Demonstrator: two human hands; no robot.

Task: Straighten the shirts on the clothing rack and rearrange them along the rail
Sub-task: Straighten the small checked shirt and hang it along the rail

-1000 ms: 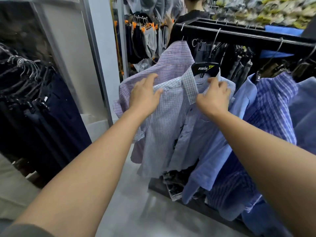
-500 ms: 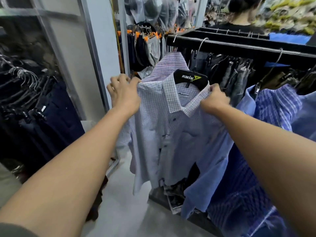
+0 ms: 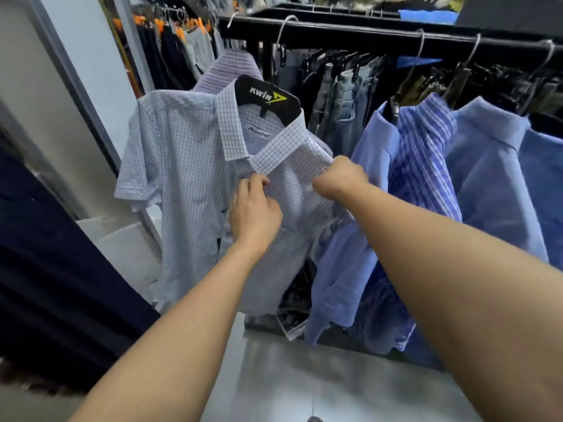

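Both hands were on a pale blue-and-white fine-checked short-sleeved shirt (image 3: 189, 166), which hung on a black plastic hanger with a yellow-and-white logo (image 3: 268, 97) at the left end of the black metal rail (image 3: 350, 38). The left hand (image 3: 254, 213) pinched the placket just under the collar with curled fingers. The right hand (image 3: 338, 178), fingers closed tight, gripped the cloth beside the collar tip. A blue-and-white striped shirt (image 3: 423, 153) hung just to the right.

Checked cloth shirt (image 3: 189, 153), glossy plastic hanger (image 3: 268, 97), matt blk metal rail (image 3: 350, 33).
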